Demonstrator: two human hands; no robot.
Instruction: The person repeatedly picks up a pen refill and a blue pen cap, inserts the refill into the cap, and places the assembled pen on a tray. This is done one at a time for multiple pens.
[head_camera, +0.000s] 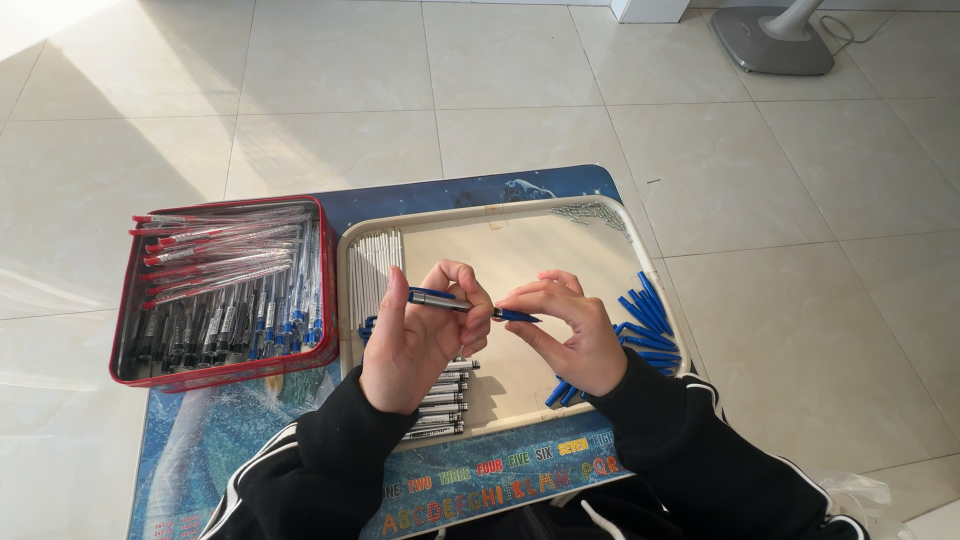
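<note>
The person sits on the floor with both hands raised over a beige tray (520, 225). The left hand (415, 340) is closed around the silver barrel of a pen (455, 303), which lies level between the two hands, just above the middle of the tray. The right hand (570, 330) pinches the blue end of the same pen with its fingertips, the other fingers curled.

In the tray, at the far left, white refills (375, 265) lie in a row, and nearer to the person, under the left hand, there is a stack of finished silver pens (440, 405). At the right side of the tray is a heap of blue pen parts (645, 325) (some of them are hidden behind the right hand). In the far right corner are small metal springs (590, 212), too small to see clearly.

To the left of the tray, just beside it, stands a red box (225, 375) full of packed pens. Both rest on a low blue table (450, 190) with colourful letters along its near edge. Far right on the tiled floor stands a grey fan base (770, 40).
</note>
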